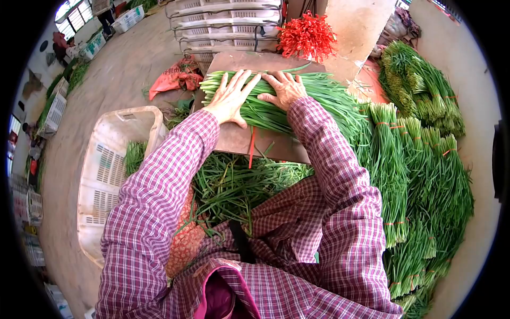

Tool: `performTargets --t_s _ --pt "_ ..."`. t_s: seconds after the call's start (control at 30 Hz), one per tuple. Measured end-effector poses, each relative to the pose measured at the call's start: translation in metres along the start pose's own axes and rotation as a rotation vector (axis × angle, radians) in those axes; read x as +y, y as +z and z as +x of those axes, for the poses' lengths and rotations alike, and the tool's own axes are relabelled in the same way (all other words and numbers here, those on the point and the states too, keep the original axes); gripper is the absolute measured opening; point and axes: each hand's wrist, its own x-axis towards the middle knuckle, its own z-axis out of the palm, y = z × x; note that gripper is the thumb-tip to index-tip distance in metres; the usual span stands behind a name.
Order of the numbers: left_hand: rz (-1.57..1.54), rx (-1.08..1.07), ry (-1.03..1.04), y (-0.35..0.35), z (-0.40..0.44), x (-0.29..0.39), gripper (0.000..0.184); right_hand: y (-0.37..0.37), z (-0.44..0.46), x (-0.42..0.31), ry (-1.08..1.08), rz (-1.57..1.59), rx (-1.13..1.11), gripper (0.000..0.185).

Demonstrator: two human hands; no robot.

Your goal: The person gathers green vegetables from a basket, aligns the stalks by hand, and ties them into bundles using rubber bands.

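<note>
Long green stalks [319, 103] lie in a thick pile across a brown board [228, 133] in front of me. My left hand [231, 98] rests on the pile near its pale cut ends, with fingers spread. Beside it, my right hand [284, 89] lies on top of the stalks, its fingers apart and thumb pointing toward the left hand. A red tie strip [252, 148] hangs from under the pile over the board's near side. Behind the board is a bunch of red strips [307, 37].
Tied green bundles [390, 175] are heaped on the right. Loose stalks [234, 183] lie below the board. A white plastic crate [98, 186] stands at left, with stacked crates [228, 26] behind the board. People [61, 47] are far off at upper left.
</note>
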Motion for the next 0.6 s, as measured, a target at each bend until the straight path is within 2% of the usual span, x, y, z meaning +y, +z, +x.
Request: performTargets --t_s 0.03,0.1,0.13,0.17,0.23,0.3,0.4,0.6 --pt "-0.001 0.000 -0.002 0.002 0.003 -0.003 0.135 -0.009 -0.001 -0.003 -0.028 -0.021 0.043 0.064" --pt "-0.052 0.031 -0.002 0.006 0.009 -0.008 0.126 -0.030 -0.010 -0.010 -0.157 0.063 0.264 0.056" --pt "-0.061 0.042 -0.002 0.004 0.009 -0.007 0.118 -0.043 -0.017 -0.017 -0.154 0.117 0.261 0.043" --pt "-0.062 0.042 -0.009 0.002 0.010 -0.006 0.118 -0.050 -0.027 -0.023 -0.186 0.083 0.222 0.035" --pt "-0.067 0.013 -0.007 0.004 0.012 -0.008 0.115 -0.058 -0.052 -0.045 -0.298 0.213 0.000 0.031" --pt "-0.076 0.059 0.006 0.008 0.011 -0.009 0.114 -0.033 -0.076 -0.053 -0.519 0.211 0.021 0.034" --pt "-0.088 0.073 0.005 0.011 0.011 -0.012 0.111 -0.010 -0.092 -0.076 -0.484 0.145 -0.161 0.023" --pt "-0.141 0.099 0.007 0.007 0.011 -0.012 0.107 0.000 -0.074 -0.092 -0.523 0.163 -0.091 0.015"
